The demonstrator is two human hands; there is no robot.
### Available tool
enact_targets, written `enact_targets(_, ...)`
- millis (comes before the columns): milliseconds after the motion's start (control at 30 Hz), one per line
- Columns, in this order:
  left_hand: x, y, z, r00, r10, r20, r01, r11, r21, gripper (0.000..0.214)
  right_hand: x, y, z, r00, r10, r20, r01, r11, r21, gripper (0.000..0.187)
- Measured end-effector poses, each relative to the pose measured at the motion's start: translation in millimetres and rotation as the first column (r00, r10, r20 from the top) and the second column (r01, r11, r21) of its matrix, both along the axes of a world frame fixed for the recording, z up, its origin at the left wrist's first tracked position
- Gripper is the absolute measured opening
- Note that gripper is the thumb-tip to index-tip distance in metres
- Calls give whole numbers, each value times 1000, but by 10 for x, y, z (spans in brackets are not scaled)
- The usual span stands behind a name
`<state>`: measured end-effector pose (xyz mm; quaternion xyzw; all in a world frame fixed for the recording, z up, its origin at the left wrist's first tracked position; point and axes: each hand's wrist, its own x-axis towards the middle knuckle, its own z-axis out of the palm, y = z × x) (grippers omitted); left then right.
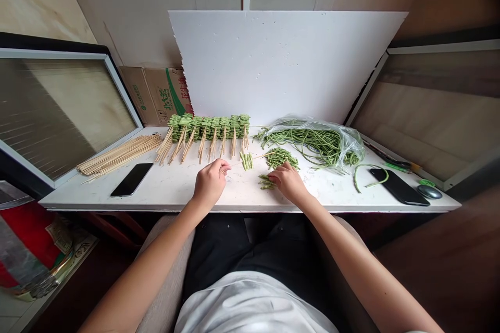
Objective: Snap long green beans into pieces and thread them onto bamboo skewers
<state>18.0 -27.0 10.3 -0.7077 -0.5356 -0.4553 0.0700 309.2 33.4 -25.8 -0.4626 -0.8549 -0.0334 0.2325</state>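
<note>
My left hand (210,182) is closed in a pinch on a thin bamboo skewer (239,162) that carries a few cut green bean pieces (246,160) near its tip. To the right, my right hand (288,181) rests on the white tabletop (167,187) with its fingers curled over a small cluster of short bean pieces (265,181). Just behind that hand lies a pile of cut bean pieces (280,157). Rows of finished bean skewers (209,132) lie at the back of the table.
Bare bamboo skewers (119,155) lie at the left, a black phone (132,179) in front of them. A clear plastic bag of long beans (318,141) sits right of centre. Another black phone (398,186) and a loose long bean (367,176) lie far right. A white board (281,62) stands behind.
</note>
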Motion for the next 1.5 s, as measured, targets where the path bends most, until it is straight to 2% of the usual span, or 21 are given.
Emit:
enact_targets(133, -8, 17, -32, 1000, -23, -4, 23, 999, 40, 15, -13, -28, 15, 999, 7, 46, -9, 999, 48, 26)
enact_targets(200, -13, 24, -42, 1000, -28, -5, 28, 999, 45, 15, -5, -35, 46, 1000, 14, -5, -14, 999, 51, 25)
enact_targets(267, -20, 28, -41, 1000, -27, -3, 27, 998, 51, 16, 17, -25, 94, 989, 28, -144, -25, 999, 20, 24)
enact_targets(333, -28, 27, -30, 1000, -24, -2, 24, 998, 66, 15, 44, 0, 149, 929, 20, -370, -54, 995, -82, 25)
enact_targets(400, -37, 21, -10, 1000, -25, -3, 25, 996, 83, 14, 69, 29, 204, 787, -50, -615, -125, 963, -237, 32)
enact_targets(467, -44, 11, 12, 1000, -30, -7, 31, 995, 96, 13, 85, 46, 253, 583, -154, -798, -238, 906, -349, 38)
enact_targets(567, -46, -5, 38, 999, -50, -8, 51, 992, 116, 13, 93, 34, 321, 308, -249, -918, -432, 823, -369, 42)
enact_targets(633, -40, -14, 46, 998, -66, -5, 66, 990, 125, 13, 88, 8, 362, 199, -286, -937, -520, 780, -348, 41)
enact_targets(700, -29, -22, 48, 997, -78, -2, 77, 989, 127, 14, 74, -22, 395, 145, -315, -938, -564, 753, -340, 38)
enact_targets(867, -2, -32, 42, 996, -87, -5, 87, 990, 108, 15, 24, -78, 423, 91, -354, -931, -633, 701, -328, 32)
enact_targets(1000, 1, -27, 33, 997, -79, -12, 80, 991, 106, 15, 5, -93, 411, 69, -365, -929, -661, 680, -317, 30)
enact_targets(1133, -5, -15, 18, 997, -75, -23, 77, 989, 123, 15, 1, -93, 405, 65, -372, -926, -662, 678, -319, 27)
enact_targets(1333, -7, -8, 2, 998, -57, -21, 59, 991, 119, 15, 11, -84, 410, 54, -369, -928, -625, 712, -319, 31)
enact_targets(1500, -2, -9, 0, 998, -62, -25, 65, 991, 120, 16, 17, -69, 375, 67, -369, -927, -649, 690, -321, 29)
